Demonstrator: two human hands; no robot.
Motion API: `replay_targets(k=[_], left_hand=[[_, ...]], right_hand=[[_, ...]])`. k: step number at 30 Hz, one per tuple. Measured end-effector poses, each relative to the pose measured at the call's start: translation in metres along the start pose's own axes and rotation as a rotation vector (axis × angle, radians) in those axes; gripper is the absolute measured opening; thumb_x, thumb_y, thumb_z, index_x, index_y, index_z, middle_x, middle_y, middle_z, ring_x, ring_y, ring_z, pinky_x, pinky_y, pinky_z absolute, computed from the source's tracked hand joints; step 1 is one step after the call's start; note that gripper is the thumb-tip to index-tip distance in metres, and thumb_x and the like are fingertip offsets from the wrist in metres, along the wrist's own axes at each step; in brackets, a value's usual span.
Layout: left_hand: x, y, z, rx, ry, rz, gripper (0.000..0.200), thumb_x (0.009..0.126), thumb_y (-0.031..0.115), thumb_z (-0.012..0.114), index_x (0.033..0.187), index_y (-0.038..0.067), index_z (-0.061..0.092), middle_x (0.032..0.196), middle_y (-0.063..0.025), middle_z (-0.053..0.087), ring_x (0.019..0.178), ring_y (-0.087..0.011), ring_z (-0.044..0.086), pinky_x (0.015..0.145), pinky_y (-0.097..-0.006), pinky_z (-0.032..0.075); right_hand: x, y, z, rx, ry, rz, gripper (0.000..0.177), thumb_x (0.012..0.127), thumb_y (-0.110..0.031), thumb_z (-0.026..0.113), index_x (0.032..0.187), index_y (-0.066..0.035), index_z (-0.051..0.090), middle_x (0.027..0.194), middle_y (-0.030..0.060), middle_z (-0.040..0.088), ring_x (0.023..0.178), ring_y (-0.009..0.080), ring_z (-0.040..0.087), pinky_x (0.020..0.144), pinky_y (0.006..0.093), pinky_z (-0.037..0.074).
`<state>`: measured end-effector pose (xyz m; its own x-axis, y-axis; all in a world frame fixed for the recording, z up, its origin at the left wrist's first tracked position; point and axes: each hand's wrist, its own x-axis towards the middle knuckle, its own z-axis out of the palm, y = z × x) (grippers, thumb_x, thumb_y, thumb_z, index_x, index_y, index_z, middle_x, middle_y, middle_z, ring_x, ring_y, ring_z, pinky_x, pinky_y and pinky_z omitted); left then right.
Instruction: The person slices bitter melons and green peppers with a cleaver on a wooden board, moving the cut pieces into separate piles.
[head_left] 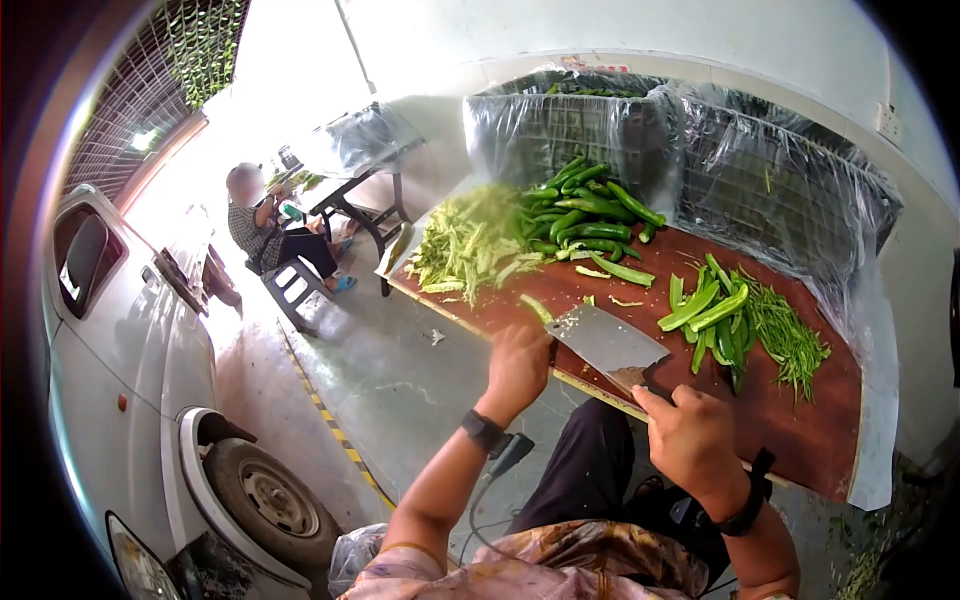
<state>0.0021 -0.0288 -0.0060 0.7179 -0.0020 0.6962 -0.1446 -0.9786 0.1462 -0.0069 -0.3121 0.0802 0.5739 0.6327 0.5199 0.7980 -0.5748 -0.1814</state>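
My right hand (690, 440) is closed round the handle of a cleaver (610, 340), its broad blade lying low over the brown tabletop (640, 290) near the front edge. My left hand (518, 362) is curled at the table edge, close to the blade's far end; whatever its fingers hold is hidden. Just above it lies a pale green pepper strip (537, 308). Whole long green peppers (595, 215) are heaped at the back. Split peppers (715, 312) sit right of the blade, beside finely cut green shreds (785, 335). Pale pepper cores (465, 245) form a pile at the left.
Plastic-lined crates (570, 130) stand behind the table, against the wall. At the far left, another person (262, 225) sits on a stool (298, 295) by a second table (365, 140). A white vehicle (140, 370) is parked on my left. A cable (475, 515) hangs near my left wrist.
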Motion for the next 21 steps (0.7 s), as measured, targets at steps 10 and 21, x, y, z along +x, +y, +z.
replay_targets(k=[10, 21], left_hand=[[-0.003, 0.002, -0.005, -0.017, -0.016, 0.009, 0.012, 0.082, 0.01, 0.06, 0.089, 0.009, 0.07, 0.091, -0.0059, 0.061, 0.09, -0.029, 0.055, 0.081, -0.0427, 0.042], [-0.005, 0.001, -0.001, -0.067, -0.031, 0.031, 0.013, 0.077, 0.01, 0.064, 0.088, 0.006, 0.071, 0.093, -0.0074, 0.062, 0.091, -0.0291, 0.056, 0.084, -0.042, 0.044]], right_hand=[[0.02, -0.024, -0.012, -0.073, -0.142, -0.023, 0.035, 0.076, -0.01, 0.071, 0.111, -0.014, 0.073, 0.071, 0.0127, 0.058, 0.063, 0.0313, 0.063, 0.058, 0.0405, 0.051], [0.03, -0.023, 0.01, -0.097, -0.165, -0.01, 0.036, 0.079, -0.015, 0.069, 0.114, -0.017, 0.071, 0.076, 0.0134, 0.062, 0.067, 0.0309, 0.065, 0.061, 0.0409, 0.052]])
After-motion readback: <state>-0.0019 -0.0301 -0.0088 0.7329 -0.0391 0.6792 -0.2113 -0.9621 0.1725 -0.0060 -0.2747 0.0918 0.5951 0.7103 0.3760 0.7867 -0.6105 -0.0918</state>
